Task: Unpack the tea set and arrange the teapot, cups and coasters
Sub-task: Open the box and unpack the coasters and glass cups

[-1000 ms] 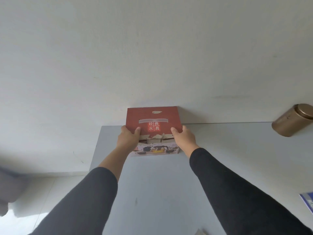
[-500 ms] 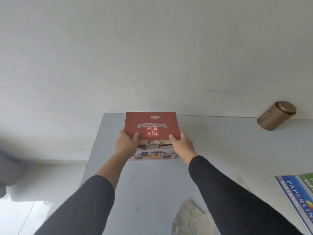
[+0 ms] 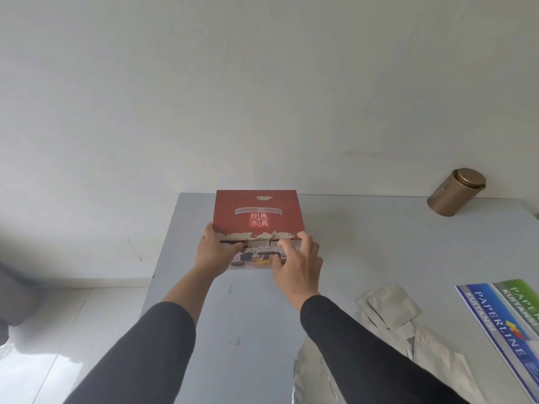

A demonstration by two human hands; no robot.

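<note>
Having left the lid top, both hands' fingers now curl at the red box (image 3: 256, 212) front edge; right hand (image 3: 296, 265) spread, left hand (image 3: 214, 252) pinching.

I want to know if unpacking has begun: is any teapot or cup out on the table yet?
No: the red tea set box lies closed on the grey table, with no teapot or cup out.

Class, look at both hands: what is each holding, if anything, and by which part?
The left hand grips the red cardboard tea-set box at its near-left corner. The right hand, fingers spread, touches its near front edge without a clear grip.
</note>
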